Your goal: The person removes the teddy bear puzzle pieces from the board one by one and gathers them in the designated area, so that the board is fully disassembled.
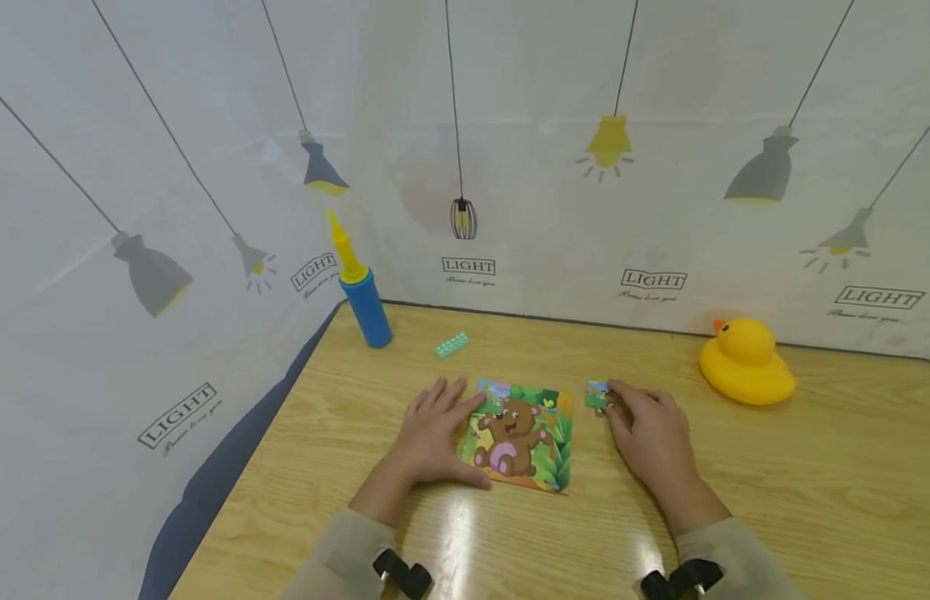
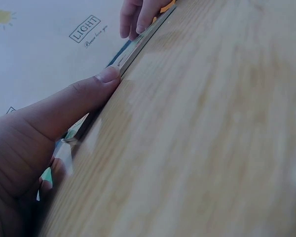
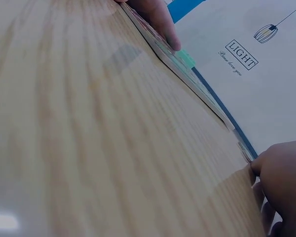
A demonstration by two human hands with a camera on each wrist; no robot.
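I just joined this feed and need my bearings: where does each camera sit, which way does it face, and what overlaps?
Head: worn high, facing forward and down at the wooden table; both hands and sleeves show, left hand steadying the square bear-picture puzzle board, right hand on a small loose puzzle piece.
Left wrist: low over the tabletop, looking along the board's edge; thumb shows.
Right wrist: low, looking back across the table; fingertips show.
Shared: both wrist views show the board edge and the opposite hand.
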